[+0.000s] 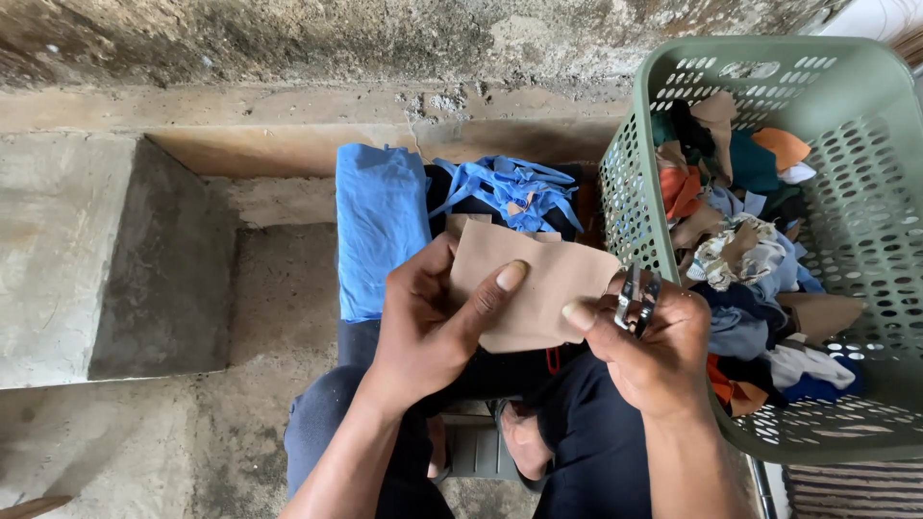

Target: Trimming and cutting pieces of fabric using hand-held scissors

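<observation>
your left hand (423, 322) pinches the tan fabric piece (538, 288) at its nine o'clock edge, long axis running nine to three — your right hand (649, 336), closed on small metal snips (636, 300), touches its three o'clock edge, beside the green basket (865, 240).

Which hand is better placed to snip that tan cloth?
Probably the right hand: it holds the small metal snips at the edge of the tan cloth. The left hand only pinches the cloth.

Two bare hands: left hand (423, 322), right hand (654, 351). One tan fabric piece (538, 288). One metal scissors (636, 300). One green perforated plastic basket (865, 202). One folded blue cloth (380, 226).
</observation>
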